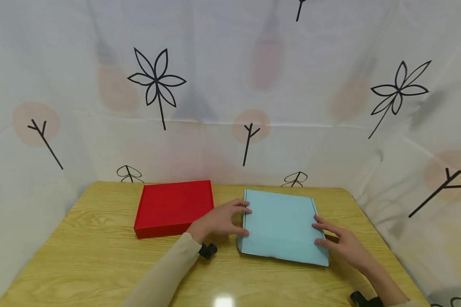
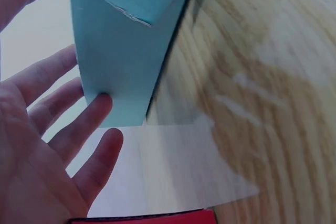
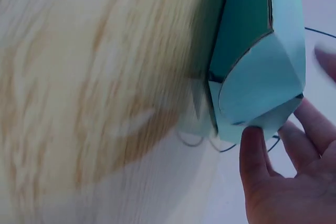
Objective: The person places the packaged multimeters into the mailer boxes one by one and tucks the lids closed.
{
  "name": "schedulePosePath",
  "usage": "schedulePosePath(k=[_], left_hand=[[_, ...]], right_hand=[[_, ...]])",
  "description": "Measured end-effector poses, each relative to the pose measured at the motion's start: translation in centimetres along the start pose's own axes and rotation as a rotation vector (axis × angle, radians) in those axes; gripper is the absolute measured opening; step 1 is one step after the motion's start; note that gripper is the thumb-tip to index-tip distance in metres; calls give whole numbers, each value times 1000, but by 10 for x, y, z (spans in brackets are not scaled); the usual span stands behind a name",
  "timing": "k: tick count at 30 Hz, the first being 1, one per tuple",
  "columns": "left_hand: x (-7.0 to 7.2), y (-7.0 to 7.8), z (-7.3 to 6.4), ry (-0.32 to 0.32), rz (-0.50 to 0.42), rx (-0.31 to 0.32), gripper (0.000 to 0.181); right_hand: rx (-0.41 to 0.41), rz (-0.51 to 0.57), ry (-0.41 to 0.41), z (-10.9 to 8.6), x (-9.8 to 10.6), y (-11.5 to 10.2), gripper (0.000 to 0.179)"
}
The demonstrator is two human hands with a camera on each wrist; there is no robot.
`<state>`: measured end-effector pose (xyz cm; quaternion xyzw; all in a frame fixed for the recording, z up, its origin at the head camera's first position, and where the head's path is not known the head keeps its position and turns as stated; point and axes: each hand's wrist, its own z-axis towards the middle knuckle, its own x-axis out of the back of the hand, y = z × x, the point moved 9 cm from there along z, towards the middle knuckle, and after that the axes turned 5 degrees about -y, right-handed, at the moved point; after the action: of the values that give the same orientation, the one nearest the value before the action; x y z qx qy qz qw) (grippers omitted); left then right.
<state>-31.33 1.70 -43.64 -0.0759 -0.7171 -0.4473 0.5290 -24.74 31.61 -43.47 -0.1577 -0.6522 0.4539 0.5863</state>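
Note:
A light blue cardboard box (image 1: 280, 224) lies on the table, right of centre. Its lid is down, with the front edge lifted a little; in the right wrist view a rounded side flap (image 3: 260, 80) and a dark gap show there. My left hand (image 1: 224, 219) is at the box's left side with fingers spread and fairly straight, some fingertips touching the side wall (image 2: 121, 45). On the opposite side is my right hand (image 1: 342, 243), fingers loosely extended along the edge, a fingertip (image 3: 253, 137) touching the side. Neither hand curls round the box. Its inside is hidden.
A closed red box (image 1: 173, 207) lies to the left, just behind my left wrist. The wooden table (image 1: 80, 260) ends at a white patterned cloth (image 1: 215, 85) hanging behind and at both sides. Dark wrist cameras (image 1: 208, 251) sit on my wrists.

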Motion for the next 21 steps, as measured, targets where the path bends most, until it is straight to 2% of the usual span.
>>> schedulePosePath(k=[7,14,21], left_hand=[[-3,-1,-1,20,34,4,68],[-3,-1,0,21,41,-7,69],[-3,5,-3,3,33,7,66]], right_hand=[[-31,-8,-8,-2,-4,8,65],[-66,-47,10,-1,-2,10,68],[-25,-73,0,-2,-2,2,65]])
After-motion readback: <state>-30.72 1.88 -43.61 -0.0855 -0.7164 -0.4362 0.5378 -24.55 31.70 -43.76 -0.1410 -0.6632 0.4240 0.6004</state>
